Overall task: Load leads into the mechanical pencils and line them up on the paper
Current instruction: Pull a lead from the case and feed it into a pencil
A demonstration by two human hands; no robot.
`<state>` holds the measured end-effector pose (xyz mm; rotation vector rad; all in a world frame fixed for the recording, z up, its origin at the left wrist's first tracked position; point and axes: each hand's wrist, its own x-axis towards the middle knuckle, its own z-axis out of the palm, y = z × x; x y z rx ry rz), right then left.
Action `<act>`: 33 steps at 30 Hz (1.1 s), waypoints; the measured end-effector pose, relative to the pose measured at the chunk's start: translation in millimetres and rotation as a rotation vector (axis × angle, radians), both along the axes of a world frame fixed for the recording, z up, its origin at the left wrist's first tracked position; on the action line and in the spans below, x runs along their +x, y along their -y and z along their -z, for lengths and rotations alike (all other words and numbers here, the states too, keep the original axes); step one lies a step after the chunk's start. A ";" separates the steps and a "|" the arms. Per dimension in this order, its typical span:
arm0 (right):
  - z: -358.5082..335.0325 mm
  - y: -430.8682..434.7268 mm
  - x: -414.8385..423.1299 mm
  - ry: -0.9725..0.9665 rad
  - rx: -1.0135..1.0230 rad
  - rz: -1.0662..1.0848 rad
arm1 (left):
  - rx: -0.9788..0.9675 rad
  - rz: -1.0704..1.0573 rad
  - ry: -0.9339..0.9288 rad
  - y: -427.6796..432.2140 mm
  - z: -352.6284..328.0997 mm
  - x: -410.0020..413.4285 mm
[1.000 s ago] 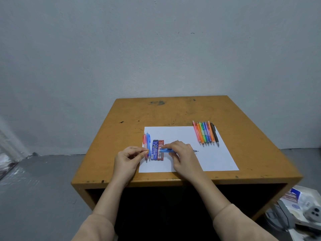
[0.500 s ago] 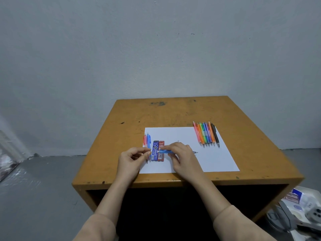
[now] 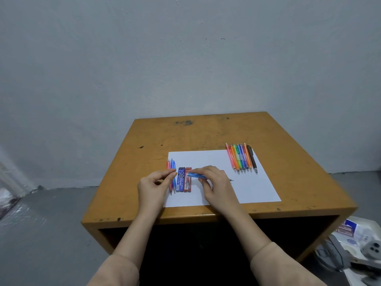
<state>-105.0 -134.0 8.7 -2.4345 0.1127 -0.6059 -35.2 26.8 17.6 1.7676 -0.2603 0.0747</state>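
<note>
The right hand (image 3: 214, 182) pinches the blue pencil (image 3: 195, 176) just above the paper (image 3: 247, 186), lying crosswise with its back end aimed left at the left hand (image 3: 156, 182) close by, whose fingertips (image 3: 173, 175) press together, on a lead or nothing I cannot tell

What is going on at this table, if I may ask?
A person's right hand holds a blue pencil sideways above the paper; the left hand sits near its end with fingertips pinched; whether they hold anything I cannot tell. Two lead cases and a few pencils lie at the paper's left, a row of coloured pencils at its far right.
</note>
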 end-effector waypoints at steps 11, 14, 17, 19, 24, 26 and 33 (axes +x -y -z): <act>1.0 0.3 -0.3 0.023 0.021 0.053 | 0.023 0.036 0.038 20.6 5.3 -17.0; 1.1 -0.2 -0.1 0.033 0.027 0.058 | 0.049 0.058 0.067 22.2 5.0 -21.0; 1.6 0.0 0.0 0.043 0.036 0.060 | 0.082 0.087 0.092 22.9 4.0 -21.6; 1.5 0.0 0.0 0.036 0.046 0.064 | 0.106 0.090 0.108 22.6 2.8 -20.6; -2.5 -1.0 -0.4 0.024 0.095 0.060 | 0.159 0.080 0.136 18.5 3.3 -15.8; -6.0 -0.6 -1.5 0.015 0.152 0.072 | 0.170 0.057 0.150 16.2 6.4 -14.0; -31.5 -7.8 -5.1 0.189 0.263 0.049 | 0.089 0.013 0.145 11.2 20.6 -13.7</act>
